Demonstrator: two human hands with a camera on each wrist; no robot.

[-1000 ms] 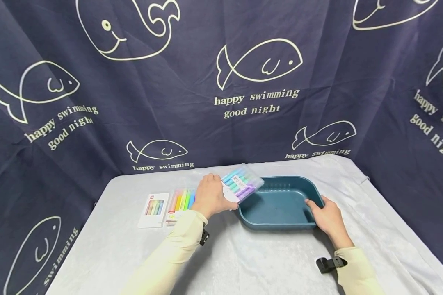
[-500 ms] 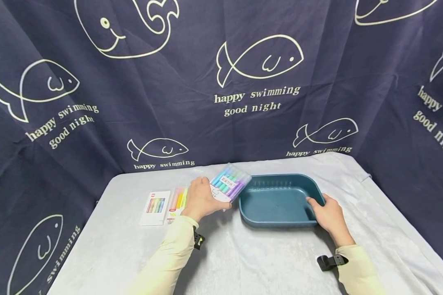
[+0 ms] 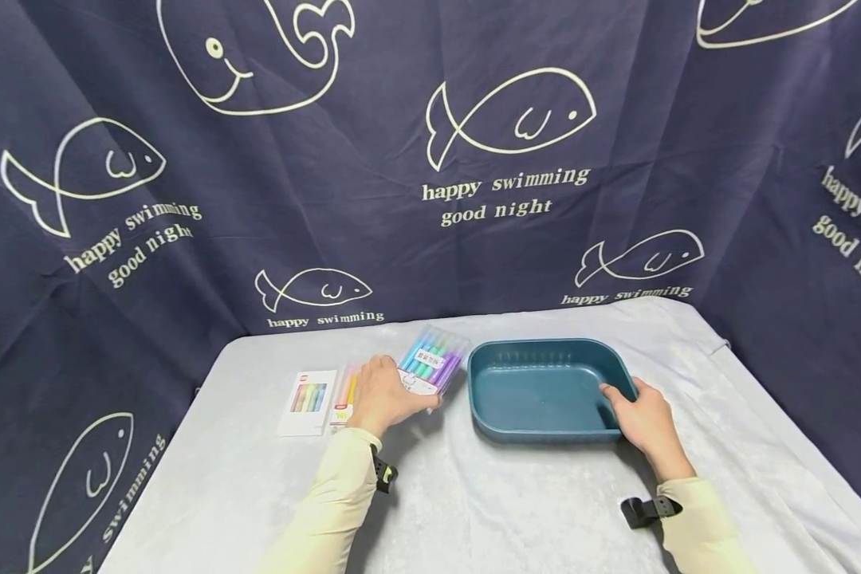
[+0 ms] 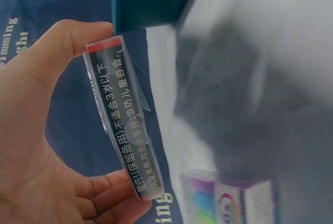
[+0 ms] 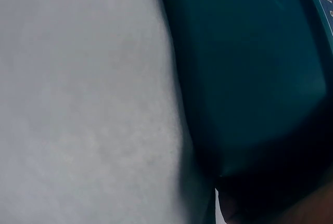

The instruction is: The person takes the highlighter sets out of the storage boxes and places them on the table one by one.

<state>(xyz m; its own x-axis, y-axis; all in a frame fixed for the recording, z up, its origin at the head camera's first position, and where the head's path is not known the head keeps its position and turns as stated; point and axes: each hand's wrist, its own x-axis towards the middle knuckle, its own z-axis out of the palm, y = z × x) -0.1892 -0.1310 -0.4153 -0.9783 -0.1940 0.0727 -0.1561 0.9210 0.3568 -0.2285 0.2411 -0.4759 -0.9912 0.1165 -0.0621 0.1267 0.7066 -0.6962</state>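
My left hand (image 3: 387, 395) grips a clear plastic case of coloured markers (image 3: 434, 359), blue through green to purple, thumb at one end and fingers at the other. In the left wrist view the case's narrow end (image 4: 125, 117), printed with white text on black, faces the camera. The marker case is tilted, just left of the dark teal bin (image 3: 545, 395). My right hand (image 3: 646, 418) holds that bin by its right wall, thumb inside the rim. The right wrist view shows mostly the bin's teal surface (image 5: 250, 68), with a bit of the hand at the lower corner.
Left of my left hand lie a white box (image 3: 307, 404) with a crayon picture and a second pack (image 3: 344, 399) with pink and yellow sticks, partly hidden by the hand. A pale cloth (image 3: 502, 502) covers the table. A navy curtain (image 3: 373, 199) with fish drawings hangs behind.
My left hand has carried the marker case leftward, from over the bin's left rim to beside it, covering more of the pink and yellow pack. My right hand stays on the bin.
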